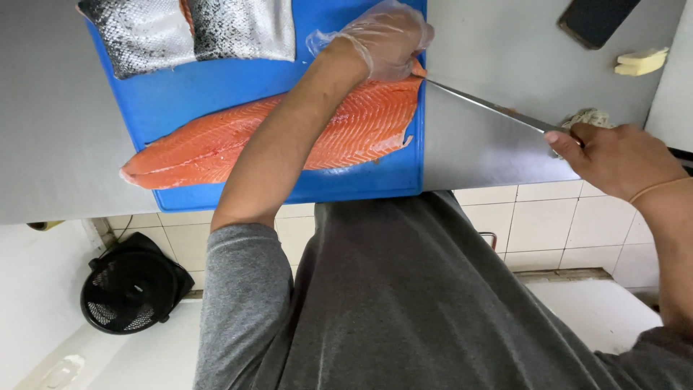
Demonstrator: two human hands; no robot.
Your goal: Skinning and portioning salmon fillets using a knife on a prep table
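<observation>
A long salmon fillet (289, 133) is laid flesh side up across a blue cutting board (216, 90) on a grey steel counter (50, 108), its thin tail end toward the left and its thick end at the board's right edge. The work appears to be at an early stage: the fillet is seen whole, with no slice parted from it, and the tip of a long, narrow knife (480, 105) is set at the thick end, where a cut seems just begun. The left hand (382, 43), covered by a thin clear glove, is closed down on that thick end and pins it. The bare right hand (617, 159) is wrapped around the knife's handle, off the board over the counter. Two further pieces of fish (188, 32) are placed skin up at the board's far edge, silvery and dark-speckled; they look untouched. The flesh is orange, moist and ribbed with pale lines; the blade is smooth and bright, the board matte plastic.
</observation>
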